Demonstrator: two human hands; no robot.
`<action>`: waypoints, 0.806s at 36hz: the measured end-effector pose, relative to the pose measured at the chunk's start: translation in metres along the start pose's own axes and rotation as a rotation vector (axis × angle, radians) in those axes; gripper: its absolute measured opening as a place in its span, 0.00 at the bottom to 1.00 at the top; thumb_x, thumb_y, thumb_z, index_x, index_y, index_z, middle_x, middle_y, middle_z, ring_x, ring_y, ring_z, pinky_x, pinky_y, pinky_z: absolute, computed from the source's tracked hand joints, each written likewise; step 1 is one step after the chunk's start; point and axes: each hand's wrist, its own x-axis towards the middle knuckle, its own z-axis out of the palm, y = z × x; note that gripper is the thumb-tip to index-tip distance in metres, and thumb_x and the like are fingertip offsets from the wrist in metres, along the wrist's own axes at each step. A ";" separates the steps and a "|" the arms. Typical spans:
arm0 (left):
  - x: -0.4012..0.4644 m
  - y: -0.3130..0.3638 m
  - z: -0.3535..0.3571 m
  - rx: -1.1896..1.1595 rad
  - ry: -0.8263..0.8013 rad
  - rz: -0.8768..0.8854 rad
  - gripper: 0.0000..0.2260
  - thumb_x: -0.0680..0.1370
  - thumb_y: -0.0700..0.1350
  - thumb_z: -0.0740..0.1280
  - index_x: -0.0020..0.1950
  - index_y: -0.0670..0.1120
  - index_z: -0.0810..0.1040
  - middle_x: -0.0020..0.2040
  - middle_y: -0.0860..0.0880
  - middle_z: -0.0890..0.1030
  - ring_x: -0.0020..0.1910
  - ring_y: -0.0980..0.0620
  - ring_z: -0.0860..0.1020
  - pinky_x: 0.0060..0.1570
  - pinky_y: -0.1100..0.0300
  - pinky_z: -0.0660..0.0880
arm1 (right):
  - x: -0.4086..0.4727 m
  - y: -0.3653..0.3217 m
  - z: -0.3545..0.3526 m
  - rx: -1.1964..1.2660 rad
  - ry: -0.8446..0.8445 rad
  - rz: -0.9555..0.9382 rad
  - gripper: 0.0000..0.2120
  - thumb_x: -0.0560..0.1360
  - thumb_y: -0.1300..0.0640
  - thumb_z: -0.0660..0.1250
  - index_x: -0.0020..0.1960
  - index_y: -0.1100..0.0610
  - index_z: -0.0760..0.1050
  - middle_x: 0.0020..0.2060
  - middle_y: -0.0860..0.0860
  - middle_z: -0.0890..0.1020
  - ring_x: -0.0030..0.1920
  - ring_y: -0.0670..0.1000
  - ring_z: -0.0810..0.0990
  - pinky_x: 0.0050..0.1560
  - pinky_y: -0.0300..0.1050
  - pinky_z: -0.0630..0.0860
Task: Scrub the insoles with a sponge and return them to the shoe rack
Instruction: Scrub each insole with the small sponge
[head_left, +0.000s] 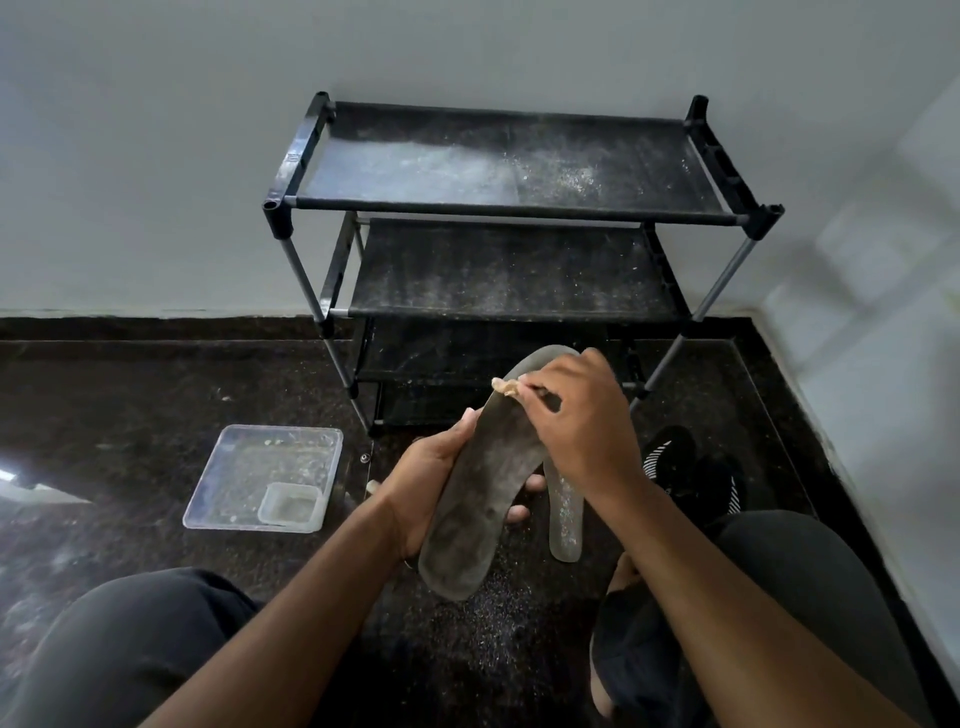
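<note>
My left hand (426, 478) grips a grey, dirty insole (478, 493) from underneath, its toe end pointing up toward the rack. My right hand (576, 415) pinches a small tan sponge (506, 387) and presses it on the insole's upper part. A second insole (563, 514) lies on the floor beneath my right wrist, partly hidden. The black shoe rack (509, 208) stands against the wall ahead, its dusty shelves bare.
A clear plastic tray (228, 478) holding a small clear tub (291, 508) sits on the dark floor to the left. A pair of black shoes (691, 467) with white stripes lies right of the rack's foot. My knees frame the bottom of the view.
</note>
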 end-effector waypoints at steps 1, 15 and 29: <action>-0.001 0.000 0.002 -0.007 0.006 -0.002 0.25 0.86 0.58 0.54 0.76 0.44 0.72 0.67 0.36 0.78 0.57 0.38 0.81 0.50 0.44 0.82 | -0.001 -0.001 0.000 0.012 -0.001 0.005 0.05 0.77 0.55 0.73 0.48 0.56 0.85 0.39 0.46 0.81 0.47 0.46 0.73 0.49 0.30 0.65; 0.000 0.002 0.001 0.000 0.085 0.132 0.26 0.84 0.64 0.51 0.72 0.51 0.77 0.63 0.42 0.82 0.53 0.44 0.83 0.47 0.46 0.82 | -0.021 -0.013 0.023 0.000 -0.165 -0.254 0.05 0.77 0.57 0.73 0.51 0.54 0.86 0.39 0.47 0.78 0.45 0.47 0.71 0.45 0.45 0.76; 0.004 -0.006 -0.006 0.048 -0.035 0.054 0.28 0.84 0.65 0.50 0.72 0.51 0.77 0.57 0.43 0.83 0.47 0.48 0.82 0.40 0.51 0.80 | -0.018 -0.011 0.019 -0.087 -0.072 -0.189 0.06 0.79 0.55 0.69 0.47 0.54 0.84 0.43 0.45 0.81 0.51 0.49 0.77 0.48 0.47 0.71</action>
